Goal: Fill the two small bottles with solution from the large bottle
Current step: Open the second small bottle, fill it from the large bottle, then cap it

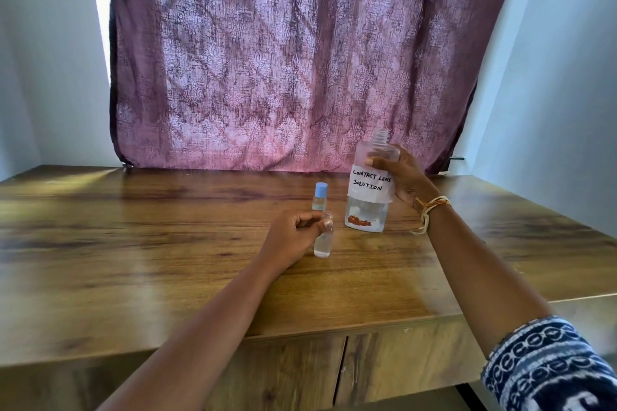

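A large clear bottle (367, 210) labelled "contact lens solution" stands upright on the wooden table (167, 243), uncapped, with a little liquid at its bottom. My right hand (400, 177) grips its upper body from the right. Left of it, a small clear bottle (323, 240) stands open on the table, with my left hand (293, 237) pinching its neck. Just behind that, a second small bottle (319, 197) with a blue cap stands upright, untouched.
A purple patterned curtain (283, 60) hangs right behind the table's far edge. White walls close in on both sides. The table's front edge with cabinet doors (367, 364) lies near me.
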### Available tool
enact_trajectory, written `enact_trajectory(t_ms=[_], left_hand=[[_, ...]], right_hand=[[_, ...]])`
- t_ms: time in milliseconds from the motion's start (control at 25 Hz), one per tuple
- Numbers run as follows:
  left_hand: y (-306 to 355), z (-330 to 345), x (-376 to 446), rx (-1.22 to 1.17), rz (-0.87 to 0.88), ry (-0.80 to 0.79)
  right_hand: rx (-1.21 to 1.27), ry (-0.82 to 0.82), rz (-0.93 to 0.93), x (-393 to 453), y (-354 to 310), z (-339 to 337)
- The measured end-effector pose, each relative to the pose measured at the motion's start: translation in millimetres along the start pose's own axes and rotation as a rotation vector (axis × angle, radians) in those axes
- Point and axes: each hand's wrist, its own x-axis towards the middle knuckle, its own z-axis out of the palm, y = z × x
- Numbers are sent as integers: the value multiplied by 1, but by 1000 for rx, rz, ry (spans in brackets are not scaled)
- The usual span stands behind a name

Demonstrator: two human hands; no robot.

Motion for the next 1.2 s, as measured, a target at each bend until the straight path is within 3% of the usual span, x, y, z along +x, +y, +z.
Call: enact_trajectory(t_ms=[200,320,440,560,640,840,1200], left_hand=[[-1,0,0,16,-7,-3],[-1,0,-1,10,-27,-6],[0,0,-1,7,-48,-20],[1,-1,-2,21,-59,-14],[3,-2,-2,40,-67,-12],[6,-5,-5,37,-104,11],[8,-24,-13,30,-103,23]], right_hand=[[39,3,27,2,5,-2],[-77,95,-13,-4,11,0],[-179,284,-89,-28,32,12],[-74,660,-186,-59,46,27],[-278,777,-326,-73,42,37],[-519,377,-533,-110,41,78],[-663,115,-362,-104,52,89]])
